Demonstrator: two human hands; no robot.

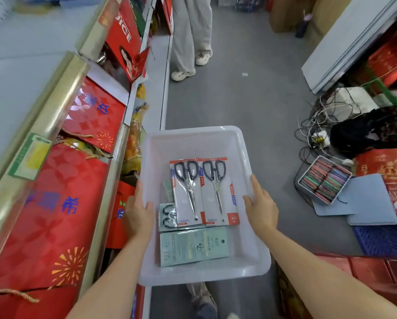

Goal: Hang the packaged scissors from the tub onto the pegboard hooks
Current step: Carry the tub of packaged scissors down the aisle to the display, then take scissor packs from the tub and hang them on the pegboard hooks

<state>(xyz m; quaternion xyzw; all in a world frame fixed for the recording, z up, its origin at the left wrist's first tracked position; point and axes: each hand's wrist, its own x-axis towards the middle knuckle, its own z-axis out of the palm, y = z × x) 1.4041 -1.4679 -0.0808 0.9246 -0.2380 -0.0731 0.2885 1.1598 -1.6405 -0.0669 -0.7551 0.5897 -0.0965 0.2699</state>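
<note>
packaged scissors [198,192] lie flat in a translucent tub [250,270] gripped at both rims: left hand [139,212], right hand [260,203] clasped; keeping it level should stop packs sliding.

Wearer's body: two forearms, two hands
Left hand [139,211] and right hand [260,207] bare, no sleeves, rings or watch; one greyish shoe [202,300] below

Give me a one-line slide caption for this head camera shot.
Both hands, left and right, hold a clear plastic tub of packaged scissors in a shop aisle.
</note>
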